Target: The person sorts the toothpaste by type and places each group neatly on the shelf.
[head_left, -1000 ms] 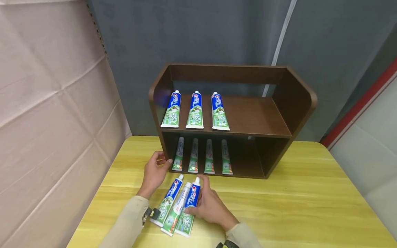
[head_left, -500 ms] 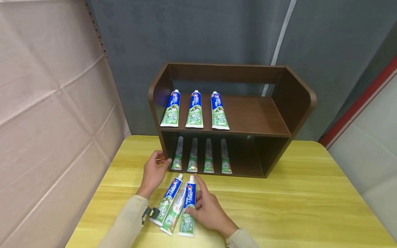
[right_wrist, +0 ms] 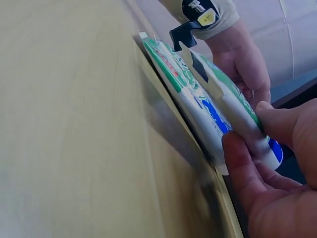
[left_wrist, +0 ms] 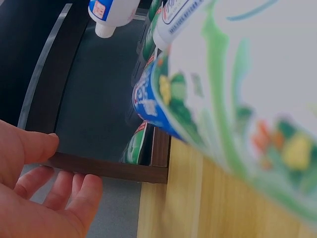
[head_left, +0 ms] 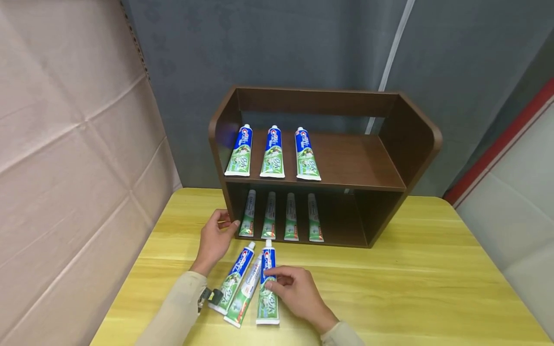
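My right hand [head_left: 298, 293] pinches a blue-and-green toothpaste tube [head_left: 268, 307] between thumb and fingers; its cap points at the shelf. In the right wrist view, this tube [right_wrist: 235, 111] looks raised off the table. Left of it lie a white-and-green toothpaste tube [head_left: 245, 295] and another blue-and-green toothpaste tube [head_left: 235, 278], side by side at a slant. With thumb and fingers on either side, my left hand [head_left: 214, 242] holds the lower left side panel of the brown shelf [head_left: 355, 161]. A large blurred tube [left_wrist: 247, 89] hides much of the left wrist view.
Three blue-and-green tubes [head_left: 272, 154] lie in a row on the upper shelf, towards the left. Several green-and-silver tubes [head_left: 291, 218] line the lower compartment. The shelf stands on a yellow wood-grain table [head_left: 424, 283], before a grey backdrop [head_left: 303, 43].
The tube in my right hand has turned upright in view and come slightly towards the shelf. My right fingers have shifted from its cap end down to its middle. The left hand stays put.
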Available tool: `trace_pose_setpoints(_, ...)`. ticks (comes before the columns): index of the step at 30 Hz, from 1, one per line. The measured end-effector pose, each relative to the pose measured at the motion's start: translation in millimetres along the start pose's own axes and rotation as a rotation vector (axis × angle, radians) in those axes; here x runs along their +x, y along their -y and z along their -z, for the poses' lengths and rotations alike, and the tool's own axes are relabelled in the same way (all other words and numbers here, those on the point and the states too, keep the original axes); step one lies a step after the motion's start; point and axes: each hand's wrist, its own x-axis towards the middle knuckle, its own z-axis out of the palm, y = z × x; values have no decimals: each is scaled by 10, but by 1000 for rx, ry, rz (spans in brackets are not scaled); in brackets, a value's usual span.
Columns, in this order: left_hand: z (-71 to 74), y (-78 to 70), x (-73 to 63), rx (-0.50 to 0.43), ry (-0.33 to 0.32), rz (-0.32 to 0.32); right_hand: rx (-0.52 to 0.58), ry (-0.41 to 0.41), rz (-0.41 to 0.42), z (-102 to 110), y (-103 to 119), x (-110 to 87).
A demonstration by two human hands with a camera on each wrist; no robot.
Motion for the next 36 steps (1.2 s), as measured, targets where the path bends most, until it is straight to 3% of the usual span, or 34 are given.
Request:
trace_pose_setpoints(8,0,-5,-9,-2,4,-6,49,-25,-59,104,61,-59)
trace_pose_setpoints(18,1,-26,-15,16,13,16,79,0,-57,211,54,-121)
trace_pose_setpoints(32,3,15,8,15,7,2,92,-28,-97,458,332,-220)
trace_pose_setpoints(36,-2,21,10,19,7,9,101,-25,-68,540,398,-249)
